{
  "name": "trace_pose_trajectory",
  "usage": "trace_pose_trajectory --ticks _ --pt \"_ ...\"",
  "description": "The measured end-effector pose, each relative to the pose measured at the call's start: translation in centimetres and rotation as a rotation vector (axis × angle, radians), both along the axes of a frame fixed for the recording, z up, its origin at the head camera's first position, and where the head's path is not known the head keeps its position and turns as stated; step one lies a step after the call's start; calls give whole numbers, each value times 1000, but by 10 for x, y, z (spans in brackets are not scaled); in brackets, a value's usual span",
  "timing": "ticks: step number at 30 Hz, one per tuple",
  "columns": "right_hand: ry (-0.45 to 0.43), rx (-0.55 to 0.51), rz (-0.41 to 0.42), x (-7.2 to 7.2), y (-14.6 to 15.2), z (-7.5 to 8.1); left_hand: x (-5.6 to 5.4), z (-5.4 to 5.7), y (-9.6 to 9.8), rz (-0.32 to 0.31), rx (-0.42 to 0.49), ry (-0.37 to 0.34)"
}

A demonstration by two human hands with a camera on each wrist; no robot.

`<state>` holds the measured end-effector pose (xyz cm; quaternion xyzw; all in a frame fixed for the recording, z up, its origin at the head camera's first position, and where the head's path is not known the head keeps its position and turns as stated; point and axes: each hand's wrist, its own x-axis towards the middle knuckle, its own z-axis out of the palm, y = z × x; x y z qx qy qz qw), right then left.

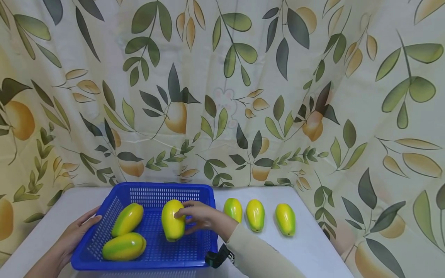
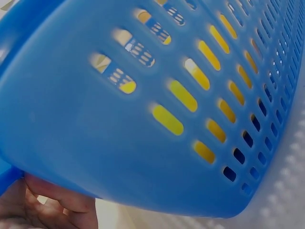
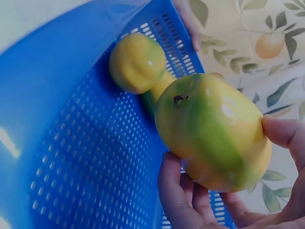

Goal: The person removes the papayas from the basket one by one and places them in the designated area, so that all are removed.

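Observation:
My right hand (image 1: 199, 217) holds a glossy yellow-green mango (image 1: 172, 221) over the right half of a blue plastic basket (image 1: 163, 264). In the right wrist view, thumb and fingers (image 3: 174, 191) grip the sides of this mango (image 3: 214, 133), its dark-spotted end facing the camera. Two more mangoes lie at the basket's left: an upper one (image 1: 128, 219) and a lower one (image 1: 124, 247). My left hand (image 1: 74, 235) grips the basket's left rim, thumb on top. The left wrist view shows its curled fingers (image 2: 62, 202) under the rim, with yellow showing through the wall's slots.
Right of the basket, three mangoes stand in a row on the white table (image 1: 313, 247): a left one (image 1: 233, 208) partly behind my right forearm, a middle one (image 1: 255, 215) and a right one (image 1: 285, 219). A leaf-and-fruit patterned curtain (image 1: 222, 146) hangs behind the table.

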<state>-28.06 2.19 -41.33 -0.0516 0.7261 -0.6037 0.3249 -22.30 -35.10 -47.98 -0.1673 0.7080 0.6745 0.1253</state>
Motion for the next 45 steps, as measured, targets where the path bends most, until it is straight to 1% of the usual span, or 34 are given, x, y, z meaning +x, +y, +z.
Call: trace_pose_trajectory --ticks 4,13,22,30,39,45 --pt "-14 -24 -6 3 9 1 -1 1 0 -8 -6 -5" --pt "-22 -68 15 13 28 9 1 -1 -1 2 14 -1" --pt "-23 -56 12 19 47 17 0 -2 -1 -1 4 -8" --pt "-49 -76 9 26 60 25 0 -3 0 4 11 -7" --pt "-25 -74 -35 25 87 29 0 -2 -1 6 10 -8" --pt "-51 -68 -56 26 100 28 0 0 0 2 14 -6"
